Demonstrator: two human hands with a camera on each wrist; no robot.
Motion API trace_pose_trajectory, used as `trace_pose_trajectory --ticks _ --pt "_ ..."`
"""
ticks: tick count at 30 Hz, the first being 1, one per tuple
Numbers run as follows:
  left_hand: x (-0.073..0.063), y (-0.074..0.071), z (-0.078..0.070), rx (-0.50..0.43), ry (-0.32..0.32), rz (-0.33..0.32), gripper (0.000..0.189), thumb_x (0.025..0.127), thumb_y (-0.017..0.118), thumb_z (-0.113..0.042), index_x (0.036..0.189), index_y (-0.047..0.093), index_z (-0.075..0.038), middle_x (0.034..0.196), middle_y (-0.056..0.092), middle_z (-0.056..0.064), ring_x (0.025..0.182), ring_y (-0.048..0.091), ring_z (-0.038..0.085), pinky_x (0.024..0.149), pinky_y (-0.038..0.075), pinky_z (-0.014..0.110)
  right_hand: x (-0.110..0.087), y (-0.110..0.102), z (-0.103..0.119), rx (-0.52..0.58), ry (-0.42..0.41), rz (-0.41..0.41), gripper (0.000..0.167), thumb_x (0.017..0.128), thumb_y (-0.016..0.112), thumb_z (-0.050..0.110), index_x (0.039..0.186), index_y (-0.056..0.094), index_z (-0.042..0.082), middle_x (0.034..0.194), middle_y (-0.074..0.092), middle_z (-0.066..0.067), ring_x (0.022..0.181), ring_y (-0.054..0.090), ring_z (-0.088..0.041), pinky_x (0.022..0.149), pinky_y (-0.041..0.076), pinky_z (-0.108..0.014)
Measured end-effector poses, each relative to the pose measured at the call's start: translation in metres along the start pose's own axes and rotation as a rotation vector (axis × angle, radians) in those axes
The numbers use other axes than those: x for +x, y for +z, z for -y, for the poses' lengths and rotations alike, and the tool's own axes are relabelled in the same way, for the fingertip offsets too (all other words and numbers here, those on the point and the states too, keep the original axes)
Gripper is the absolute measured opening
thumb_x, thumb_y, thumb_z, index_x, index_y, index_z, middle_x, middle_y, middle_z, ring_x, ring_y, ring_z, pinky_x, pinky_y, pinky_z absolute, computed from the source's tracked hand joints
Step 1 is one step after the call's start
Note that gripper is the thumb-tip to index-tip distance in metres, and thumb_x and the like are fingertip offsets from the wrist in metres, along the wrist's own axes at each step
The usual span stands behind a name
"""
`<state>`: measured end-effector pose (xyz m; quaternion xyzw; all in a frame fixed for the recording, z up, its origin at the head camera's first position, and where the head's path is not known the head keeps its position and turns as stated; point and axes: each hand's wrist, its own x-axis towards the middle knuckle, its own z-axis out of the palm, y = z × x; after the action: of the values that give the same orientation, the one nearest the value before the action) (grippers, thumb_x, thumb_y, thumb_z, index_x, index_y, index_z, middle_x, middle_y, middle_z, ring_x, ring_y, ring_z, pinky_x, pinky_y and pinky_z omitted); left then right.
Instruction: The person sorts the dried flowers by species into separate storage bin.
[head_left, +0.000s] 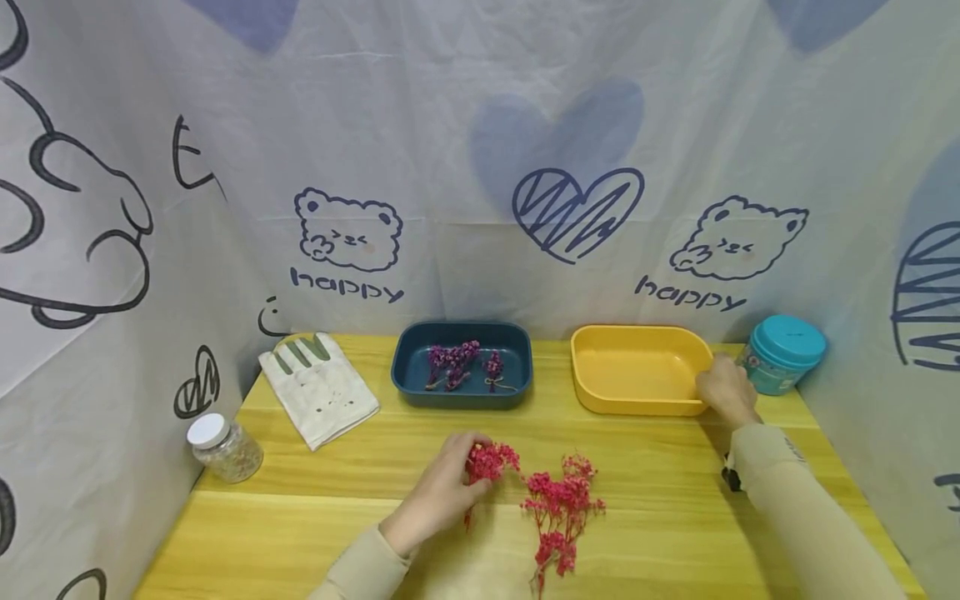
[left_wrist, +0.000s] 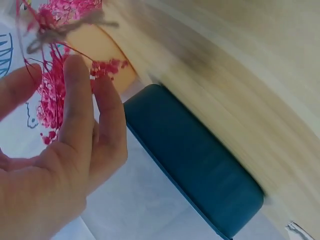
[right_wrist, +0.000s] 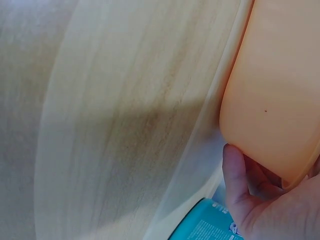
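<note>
My left hand (head_left: 442, 486) pinches a small bunch of pink dried flowers (head_left: 492, 461) just above the table. In the left wrist view its stems, tied with twine, pass between thumb and fingers (left_wrist: 77, 100). Right of that hand lies a larger pink dried flower spray (head_left: 558, 504), stems toward me. At the far right my right hand (head_left: 727, 390) grips the right end of a yellow tray (head_left: 637, 408), whose inside holds nothing visible. The right wrist view shows fingers (right_wrist: 234, 170) against the tray's end wall; part of the grip is hidden.
A dark blue tray (head_left: 462, 398) with purple dried flowers (head_left: 453, 358) stands at the back middle. Beside the right hand is a teal lidded tub (head_left: 783, 354). On the left are a folded cloth (head_left: 322, 396) and a white-capped jar (head_left: 228, 454). Printed curtains enclose the table.
</note>
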<state>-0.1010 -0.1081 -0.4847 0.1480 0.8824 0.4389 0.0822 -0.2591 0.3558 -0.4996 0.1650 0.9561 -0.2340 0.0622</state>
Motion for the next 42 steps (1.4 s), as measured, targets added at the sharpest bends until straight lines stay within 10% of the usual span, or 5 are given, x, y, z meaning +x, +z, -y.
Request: trace_pose_trajectory --ticks 21,42 --pt "0.035 -0.013 -0.021 -0.150 0.035 -0.109 0.041 0.096 0.075 -0.008 0.133 0.058 -0.011 0.127 0.059 0.013 0.114 0.060 0.026 0.102 0.052 0.053 0.001 -0.001 -0.003 0.022 0.000 0.005 0.045 0.097 0.041 0.012 0.133 0.047 -0.014 0.109 0.055 -0.028 0.096 0.054 -0.042 0.082 0.048 -0.056" --pt "0.119 -0.001 -0.065 -0.134 0.090 -0.169 0.035 0.098 0.076 -0.014 0.127 0.057 -0.011 0.117 0.058 0.013 0.096 0.054 0.028 0.079 0.045 0.033 -0.001 0.001 -0.003 0.023 -0.006 -0.011 0.048 0.097 0.039 0.014 0.137 0.049 -0.010 0.122 0.058 -0.032 0.103 0.056 -0.044 0.084 0.049 -0.060"
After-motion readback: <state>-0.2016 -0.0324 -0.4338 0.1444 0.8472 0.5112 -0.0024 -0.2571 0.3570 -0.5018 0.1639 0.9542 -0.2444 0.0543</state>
